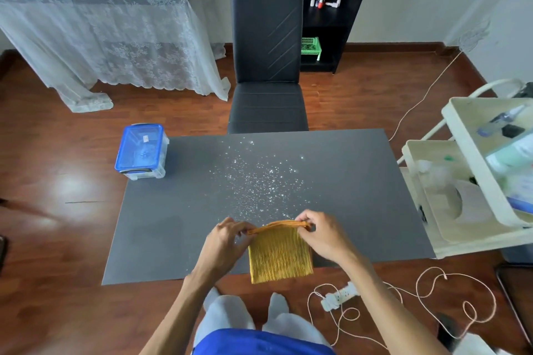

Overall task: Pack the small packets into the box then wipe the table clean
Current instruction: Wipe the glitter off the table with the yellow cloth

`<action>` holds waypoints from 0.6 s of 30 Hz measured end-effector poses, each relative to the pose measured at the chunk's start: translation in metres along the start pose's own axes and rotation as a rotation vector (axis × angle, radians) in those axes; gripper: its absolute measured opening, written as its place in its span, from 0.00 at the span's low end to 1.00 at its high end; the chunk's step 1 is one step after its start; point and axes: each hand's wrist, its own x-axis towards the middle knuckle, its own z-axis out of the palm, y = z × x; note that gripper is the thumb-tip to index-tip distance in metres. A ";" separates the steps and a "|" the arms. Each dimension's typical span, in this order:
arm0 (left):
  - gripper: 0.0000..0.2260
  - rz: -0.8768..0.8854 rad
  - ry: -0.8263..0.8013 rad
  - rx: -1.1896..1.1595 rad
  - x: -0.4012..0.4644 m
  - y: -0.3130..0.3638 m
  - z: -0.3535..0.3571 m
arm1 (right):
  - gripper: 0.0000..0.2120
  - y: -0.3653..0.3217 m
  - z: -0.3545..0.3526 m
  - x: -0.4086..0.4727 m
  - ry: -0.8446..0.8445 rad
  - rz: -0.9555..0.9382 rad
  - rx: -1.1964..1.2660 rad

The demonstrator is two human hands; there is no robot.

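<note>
Dark grey tabletop (178,225), broad and matte, carries a scatter of white specks or droplets (259,179) across its middle; which of the two cannot be told. No packets lie loose on it, so packing reads as done and wiping as the step in hand. At the far-left corner sits the box (142,151): clear plastic, blue clip-on lid shut, overhanging the corner slightly. Contents show only as pale blurs through the lid; likely the packets, not certain. Rigid and light by the look of it, best lifted by its two short sides. At the near edge, a yellow-orange ribbed cloth (279,253) held up by its top hem, lower part hanging over the tabletop edge. It drapes limp, folded or doubled along the top: soft, light, no slip risk, absorbent by the look of it. Left hand (225,242) pinches the hem's left corner, right hand (326,236) pinches the right corner; each grip closed on cloth between thumb and fingers. For wiping, a flat palm on the bunched cloth would serve better than the corner pinch. Specks lie just beyond the hands.
</note>
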 end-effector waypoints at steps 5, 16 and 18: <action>0.08 0.076 0.104 0.048 0.046 -0.014 0.004 | 0.13 -0.006 0.012 0.046 0.174 -0.019 0.061; 0.26 -0.218 0.252 0.296 -0.001 -0.110 -0.006 | 0.26 0.012 0.125 0.050 0.245 -0.295 -0.393; 0.27 -0.185 0.197 0.343 0.000 -0.121 -0.012 | 0.27 0.030 0.125 0.047 0.251 -0.324 -0.490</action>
